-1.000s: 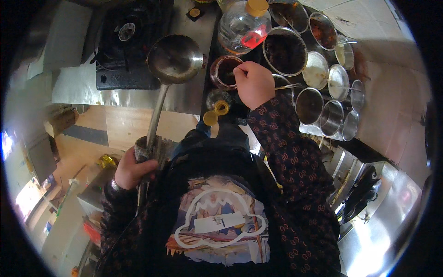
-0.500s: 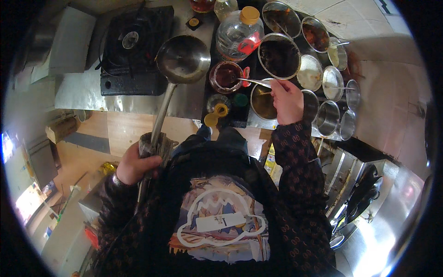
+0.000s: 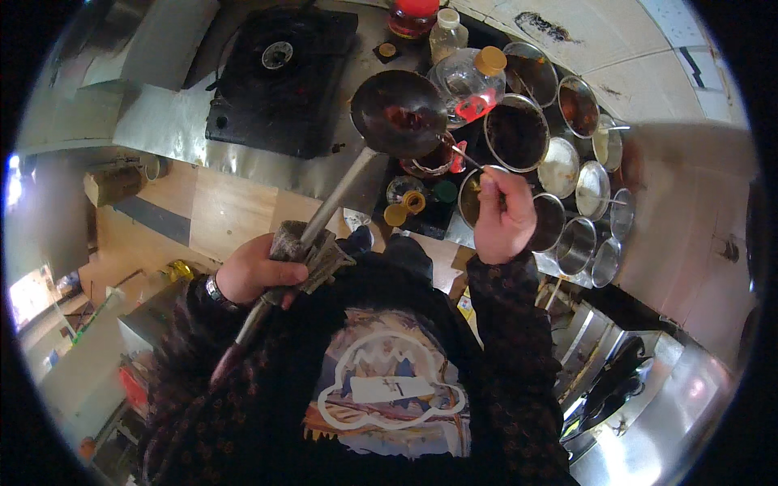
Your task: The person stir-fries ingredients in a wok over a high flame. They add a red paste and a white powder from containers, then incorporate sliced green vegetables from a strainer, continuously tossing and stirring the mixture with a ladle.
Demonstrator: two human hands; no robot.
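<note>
My left hand point(image 3: 261, 271) is closed round the long handle of a metal ladle point(image 3: 397, 113), with a folded grey cloth point(image 3: 312, 247) wrapped about the grip. The ladle's wide, dark bowl hangs over the counter and hides part of a glass jar point(image 3: 429, 166) of dark red stuff. My right hand point(image 3: 504, 215) pinches the thin handle of a small metal spoon point(image 3: 472, 160). The spoon's far end is at the jar's mouth, close to the bowl's right edge; its tip is hard to make out. Reddish glints show inside the bowl.
Several metal pots of seasonings stand to the right, among them a dark-filled pot point(image 3: 516, 134) and a white-filled one point(image 3: 559, 166). A clear plastic jug point(image 3: 466, 85) with a gold cap stands behind the ladle. A black portable stove point(image 3: 279, 81) sits at left. An opened small bottle point(image 3: 403, 194) is nearer me.
The ladle has moved right, its bowl now partly over the red jar. My right hand has drawn a little nearer to me, and the spoon has come up out of the jar. The view has shifted.
</note>
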